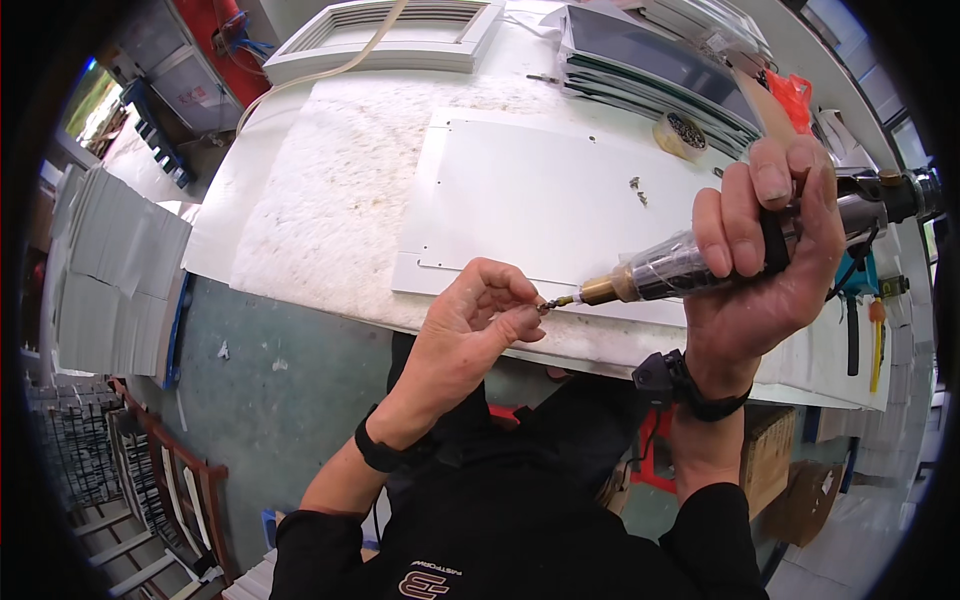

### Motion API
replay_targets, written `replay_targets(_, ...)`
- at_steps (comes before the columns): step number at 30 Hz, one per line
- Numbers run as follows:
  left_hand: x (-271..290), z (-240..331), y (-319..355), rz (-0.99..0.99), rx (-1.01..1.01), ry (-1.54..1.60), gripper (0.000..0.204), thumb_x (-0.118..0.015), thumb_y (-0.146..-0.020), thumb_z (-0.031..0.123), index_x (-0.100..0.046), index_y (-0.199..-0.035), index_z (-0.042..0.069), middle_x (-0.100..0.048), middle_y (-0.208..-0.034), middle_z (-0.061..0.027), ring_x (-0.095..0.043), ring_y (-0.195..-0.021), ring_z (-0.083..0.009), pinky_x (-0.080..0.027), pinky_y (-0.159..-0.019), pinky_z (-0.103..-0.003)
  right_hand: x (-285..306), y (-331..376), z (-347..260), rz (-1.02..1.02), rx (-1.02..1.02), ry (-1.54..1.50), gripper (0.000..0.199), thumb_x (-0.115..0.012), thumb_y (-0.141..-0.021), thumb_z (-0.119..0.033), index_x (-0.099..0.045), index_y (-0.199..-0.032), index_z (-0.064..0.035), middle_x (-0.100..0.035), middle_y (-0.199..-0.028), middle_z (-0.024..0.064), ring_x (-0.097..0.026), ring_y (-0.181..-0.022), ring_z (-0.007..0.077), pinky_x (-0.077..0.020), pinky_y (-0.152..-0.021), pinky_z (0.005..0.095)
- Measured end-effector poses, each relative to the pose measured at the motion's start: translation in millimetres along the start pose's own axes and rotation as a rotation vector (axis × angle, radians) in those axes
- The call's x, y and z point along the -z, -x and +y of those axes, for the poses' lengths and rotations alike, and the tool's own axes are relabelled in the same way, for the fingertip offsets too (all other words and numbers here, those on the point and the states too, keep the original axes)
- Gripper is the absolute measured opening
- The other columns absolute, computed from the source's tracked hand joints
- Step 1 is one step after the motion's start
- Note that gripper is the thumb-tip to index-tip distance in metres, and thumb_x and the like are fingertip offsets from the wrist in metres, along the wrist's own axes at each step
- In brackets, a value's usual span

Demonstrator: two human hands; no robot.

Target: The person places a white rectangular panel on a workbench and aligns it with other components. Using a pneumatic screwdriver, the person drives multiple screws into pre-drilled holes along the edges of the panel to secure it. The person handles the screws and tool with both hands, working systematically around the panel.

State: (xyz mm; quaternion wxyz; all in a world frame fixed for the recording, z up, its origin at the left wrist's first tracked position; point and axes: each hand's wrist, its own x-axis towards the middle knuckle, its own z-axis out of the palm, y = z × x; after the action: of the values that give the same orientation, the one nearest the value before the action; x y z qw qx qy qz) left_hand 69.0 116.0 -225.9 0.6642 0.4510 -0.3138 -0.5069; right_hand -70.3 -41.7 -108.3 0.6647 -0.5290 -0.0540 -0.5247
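My right hand [770, 245] is wrapped round a metal in-line power screwdriver [660, 270], its silver body covered in clear wrap and its brass nose pointing left. At the end of its bit, my left hand [465, 335] pinches a small dark screw [545, 307] between thumb and fingers. Both hands are above the near edge of a white flat panel [520, 205] with small holes near its edges. A few loose screws [638, 190] lie on the panel. Near its far right corner stands a round tub [680, 137] full of screws.
The panel rests on a padded white worktable [300, 190]. White louvred frames [385, 40] and a stack of dark glass-like sheets [650, 65] occupy the far side. A hose [355, 58] crosses the far left. Stacked white panels [125, 270] stand left of the table.
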Motion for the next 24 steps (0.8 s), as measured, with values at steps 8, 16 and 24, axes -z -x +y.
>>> replay_targets(8, -27, 6, -25, -0.077, 0.092, -0.023, 0.019, -0.069, -0.099, 0.005, -0.057, -0.113, 0.005, -0.066, -0.107, -0.0052, -0.067, -0.098, -0.0113, -0.059, -0.089, -0.029, 27, -7, -24, -0.1, 0.046, -0.003, 0.021, -0.041, -0.111, -0.024, -0.049, -0.112, -0.0046, -0.052, -0.09, 0.0033, -0.038, -0.053, 0.0048, -0.0394, -0.046, 0.0213)
replay_targets(16, -107, 34, -132, -0.384, -0.147, -0.654, 0.016, -0.062, -0.1, 0.002, -0.058, -0.114, 0.001, -0.071, -0.106, -0.0088, -0.068, -0.099, -0.013, -0.054, -0.088, -0.028, 46, -53, -92, 0.189, -0.058, 0.27, 0.038, -0.058, -0.104, -0.042, -0.053, -0.089, -0.0071, -0.05, -0.065, 0.001, -0.045, -0.046, 0.0087, -0.0426, -0.047, 0.0249)
replay_targets(24, -145, 4, -242, -0.42, -0.307, -1.028, 0.019, -0.058, -0.098, 0.001, -0.055, -0.117, 0.001, -0.074, -0.116, -0.013, -0.071, -0.109, -0.0244, -0.054, -0.093, -0.035, 141, -99, -47, 0.13, 0.08, 0.536, 0.016, -0.068, -0.101, -0.018, -0.062, -0.095, -0.0055, -0.057, -0.067, -0.0016, -0.052, -0.051, 0.0047, -0.0416, -0.045, 0.024)
